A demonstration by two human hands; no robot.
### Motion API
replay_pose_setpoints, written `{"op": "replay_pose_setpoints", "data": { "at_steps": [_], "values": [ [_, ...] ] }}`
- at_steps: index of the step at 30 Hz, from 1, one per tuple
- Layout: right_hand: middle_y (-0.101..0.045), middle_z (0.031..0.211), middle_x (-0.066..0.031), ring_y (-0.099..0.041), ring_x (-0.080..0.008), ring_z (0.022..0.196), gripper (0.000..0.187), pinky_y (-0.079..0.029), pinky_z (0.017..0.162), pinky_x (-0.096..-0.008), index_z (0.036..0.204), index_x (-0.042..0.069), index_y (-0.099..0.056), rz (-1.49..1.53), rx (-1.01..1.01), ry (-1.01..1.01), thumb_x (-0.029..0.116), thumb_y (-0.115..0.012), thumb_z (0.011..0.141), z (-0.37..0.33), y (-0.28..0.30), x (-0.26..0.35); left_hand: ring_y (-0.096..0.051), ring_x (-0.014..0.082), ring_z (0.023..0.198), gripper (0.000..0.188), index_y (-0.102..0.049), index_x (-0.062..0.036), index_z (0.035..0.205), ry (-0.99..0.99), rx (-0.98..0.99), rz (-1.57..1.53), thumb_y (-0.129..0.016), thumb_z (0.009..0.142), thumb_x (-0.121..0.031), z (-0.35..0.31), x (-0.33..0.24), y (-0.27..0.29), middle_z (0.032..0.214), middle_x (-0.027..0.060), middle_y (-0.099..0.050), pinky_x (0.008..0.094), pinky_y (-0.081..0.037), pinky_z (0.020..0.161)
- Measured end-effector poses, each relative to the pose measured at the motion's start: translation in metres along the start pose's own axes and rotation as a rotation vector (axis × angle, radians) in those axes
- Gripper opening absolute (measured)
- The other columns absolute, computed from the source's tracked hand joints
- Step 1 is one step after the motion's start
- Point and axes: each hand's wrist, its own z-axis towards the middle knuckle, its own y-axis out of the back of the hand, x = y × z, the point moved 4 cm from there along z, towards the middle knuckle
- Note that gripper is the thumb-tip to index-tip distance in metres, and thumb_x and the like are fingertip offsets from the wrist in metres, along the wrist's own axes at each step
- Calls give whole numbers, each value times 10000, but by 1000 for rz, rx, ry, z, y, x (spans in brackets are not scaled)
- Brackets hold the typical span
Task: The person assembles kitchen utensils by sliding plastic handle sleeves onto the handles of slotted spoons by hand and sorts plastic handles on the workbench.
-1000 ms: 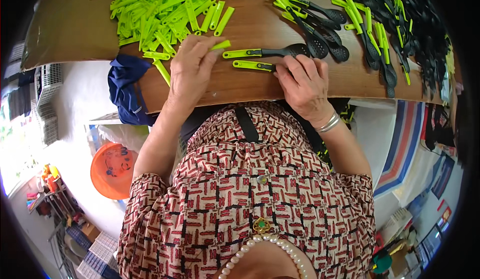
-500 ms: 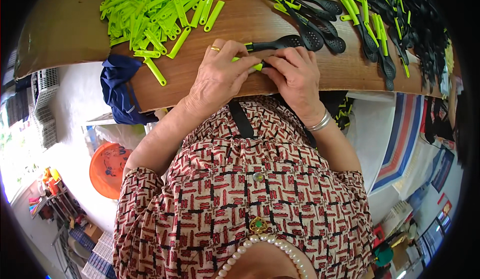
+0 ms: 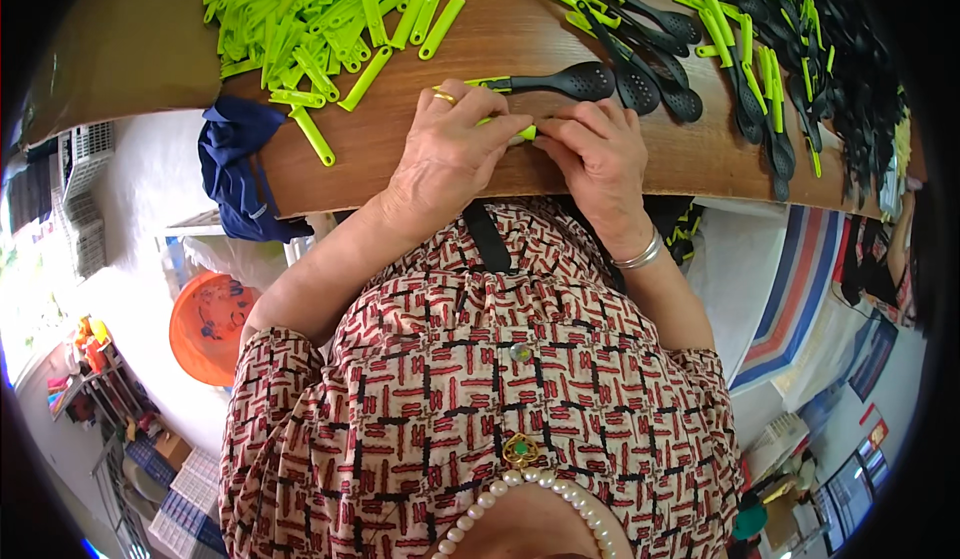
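My left hand point(image 3: 447, 154) is closed in a pinch around a bright green handle point(image 3: 528, 133), whose right end shows past the fingertips. My right hand point(image 3: 600, 157) is closed too, thumb and fingers pressed together against that end; what they grip is hidden. Just beyond both hands lies a black slotted spoon point(image 3: 580, 81) with a green handle, flat on the brown table point(image 3: 385, 149). More black slotted spoons point(image 3: 636, 87) with green parts are fanned out past my right hand. At the far left is a large heap of loose green handles point(image 3: 300, 24).
Black utensils are piled point(image 3: 860, 89) at the far right. A dark blue cloth point(image 3: 235, 164) hangs over the table's left corner. Below are an orange basin point(image 3: 205, 331) at left and a striped sheet point(image 3: 785, 299) at right. Another person's arm point(image 3: 898, 244) shows at the right edge.
The dark bit seen between the green handle and my right fingers is now covered. My hands have stayed in nearly the same place; the view has shifted slightly.
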Motion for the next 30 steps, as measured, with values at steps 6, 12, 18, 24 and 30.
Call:
{"op": "replay_pose_setpoints", "data": {
  "at_steps": [6, 12, 18, 24, 30],
  "values": [
    [-691, 987, -79, -626, -329, 922, 186, -491, 826, -445, 906, 85, -728, 25, 41, 3, 97, -828, 750, -5, -1, -8, -630, 274, 912, 172, -669, -115, 907, -148, -68, 140, -649, 748, -176, -8, -1, -4, 927, 44, -619, 446, -479, 812],
    [-676, 944, -102, -616, -302, 886, 169, -491, 825, -392, 991, -2, -717, 126, 154, -22, -9, -758, 827, -7, 7, -27, -598, 274, 1036, 114, -705, -138, 796, -36, 9, 163, -666, 774, -242, 3, -12, -39, 941, 3, -632, 431, -464, 869],
    [-633, 895, -68, -576, -242, 872, 101, -460, 832, -346, 949, -11, -673, 264, 337, -151, -28, -719, 861, 3, 8, -37, -618, 264, 994, 125, -722, -182, 746, -32, -61, 175, -670, 796, -284, 11, -15, -53, 925, -19, -668, 426, -483, 817],
    [-578, 854, -31, -521, -158, 833, 78, -440, 806, -283, 901, -8, -610, 314, 330, -282, -39, -682, 897, 5, 2, -42, -646, 259, 981, 147, -728, -175, 740, -64, -63, 221, -659, 811, -285, 17, -12, -57, 880, -29, -677, 436, -490, 801],
    [-578, 805, 32, -495, -75, 794, 90, -436, 754, -233, 858, 1, -621, 342, 319, -339, 6, -688, 919, 0, 1, -72, -630, 290, 1049, 158, -732, -128, 912, -163, -70, 227, -660, 822, -234, 12, -27, -21, 991, 21, -665, 434, -483, 912]
  ]
}}
